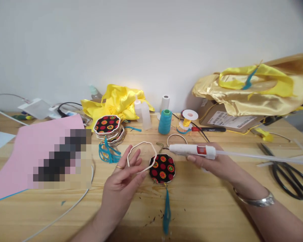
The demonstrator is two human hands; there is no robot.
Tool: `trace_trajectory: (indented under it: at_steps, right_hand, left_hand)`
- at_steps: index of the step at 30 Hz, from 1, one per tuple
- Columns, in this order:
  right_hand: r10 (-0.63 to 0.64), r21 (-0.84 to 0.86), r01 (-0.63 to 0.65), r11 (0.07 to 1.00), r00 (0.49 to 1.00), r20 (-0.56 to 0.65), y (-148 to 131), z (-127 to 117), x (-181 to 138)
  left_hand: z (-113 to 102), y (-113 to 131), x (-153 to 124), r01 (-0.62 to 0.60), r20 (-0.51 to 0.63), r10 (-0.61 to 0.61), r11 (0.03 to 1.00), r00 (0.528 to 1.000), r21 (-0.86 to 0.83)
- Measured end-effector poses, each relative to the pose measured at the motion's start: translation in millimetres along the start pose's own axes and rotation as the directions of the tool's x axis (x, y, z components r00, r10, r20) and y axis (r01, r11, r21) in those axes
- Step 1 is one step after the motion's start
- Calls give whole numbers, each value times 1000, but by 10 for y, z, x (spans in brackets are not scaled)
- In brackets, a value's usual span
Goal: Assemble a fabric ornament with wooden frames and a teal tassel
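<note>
My left hand (pixel 126 176) pinches a thin, cream scalloped frame (pixel 155 155) between thumb and fingers, tilted above the table. In my right hand (pixel 210 161) is a white hot glue gun (pixel 184 150), its nozzle pointing left toward the frame and a long clear glue stick (pixel 255 156) sticking out of its back. Below, between the hands, a black patterned fabric piece (pixel 162 169) with red and orange flowers lies on the table. A blue ribbon tassel (pixel 167 211) trails from its lower edge. The frame's right side overlaps the piece's left edge in view.
Left of centre stands a stack of similar patterned pieces (pixel 107 125) with blue ribbons (pixel 108 153). Behind are yellow satin (pixel 123 101), a teal thread cone (pixel 165 121) and a ribbon spool (pixel 190 116). Black scissors (pixel 284 168) lie right; pink paper (pixel 47 137) and a white cable (pixel 73 205) lie left.
</note>
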State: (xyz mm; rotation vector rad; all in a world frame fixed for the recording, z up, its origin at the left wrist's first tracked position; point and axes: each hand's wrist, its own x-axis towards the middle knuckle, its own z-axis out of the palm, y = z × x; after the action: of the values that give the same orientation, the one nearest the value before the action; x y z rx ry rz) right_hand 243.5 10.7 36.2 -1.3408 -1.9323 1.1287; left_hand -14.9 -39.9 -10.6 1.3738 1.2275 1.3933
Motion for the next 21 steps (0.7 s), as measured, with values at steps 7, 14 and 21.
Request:
trace_trajectory:
  at_steps: [7, 14, 21]
  right_hand:
    - [-142, -217, 131, 967, 989, -36, -19, 135, 3]
    - [-101, -316, 102, 943, 995, 18, -8, 180, 35]
    - [-73, -286, 64, 956, 997, -22, 20, 222, 57]
  left_hand:
    - [-67, 26, 48, -30, -24, 33, 993, 999, 115]
    - [-10, 29, 13, 54, -129, -56, 998, 990, -21]
    - [6, 1, -1, 25, -149, -31, 999, 988, -48]
